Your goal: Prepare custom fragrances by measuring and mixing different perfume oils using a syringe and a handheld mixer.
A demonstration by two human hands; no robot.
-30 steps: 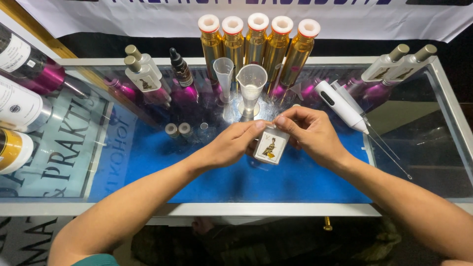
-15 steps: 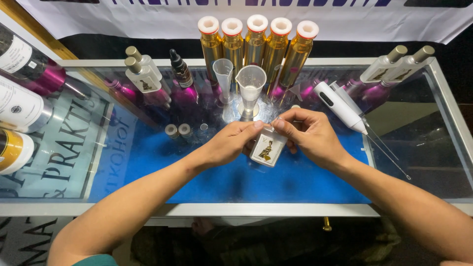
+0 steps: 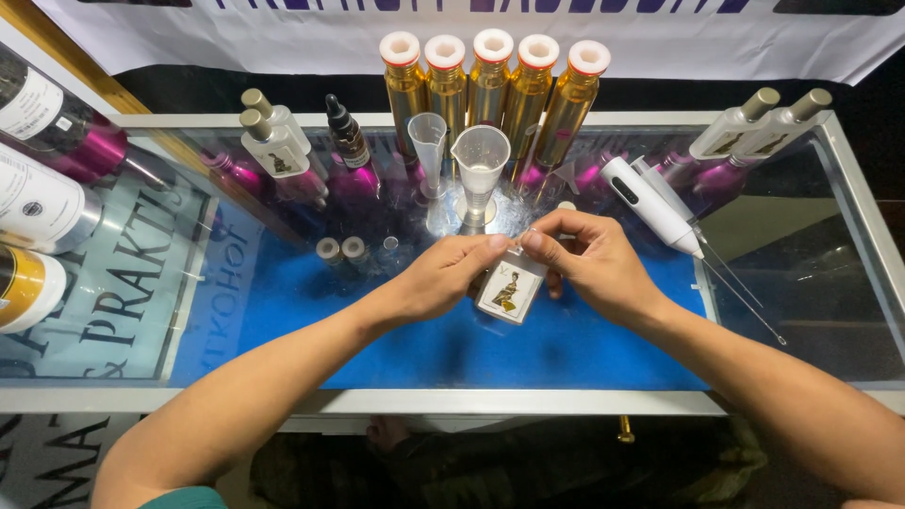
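Change: both hands are tipping the small bottle a little further over than half a second ago, its top now leaning toward the right hand; everything else on the counter is sitting where it was.
Near edge: the metal frame of the glass counter (image 3: 528, 402) is running across the bottom of the view, with both forearms crossing over it.
Left hand: the left hand (image 3: 441, 276) is gripping the small flat bottle (image 3: 509, 287) from its left side, thumb and forefinger pinching near the top.
Right hand: the right hand (image 3: 592, 262) is grasping the same bottle from the right, fingertips closing at its neck; whether a cap is under them cannot be told.
Bottle: it is being held tilted just above the blue mat (image 3: 452, 335), near the middle of the counter, its pale label with a dark-and-gold figure facing up.
Just behind the hands: two clear plastic funnels (image 3: 479, 155) are standing upright, and three tiny vials (image 3: 341, 249) are standing to the left.
Right of the hands: a white pipette tool (image 3: 652, 204) is lying slantwise, its thin tip pointing toward the near right.
Left side: large bottles with white labels (image 3: 42, 203) are lying on their sides.
Far row: five amber bottles with white caps (image 3: 490, 80) are standing together, with a dark dropper bottle (image 3: 347, 132) and pale spray bottles (image 3: 275, 146) to their left.
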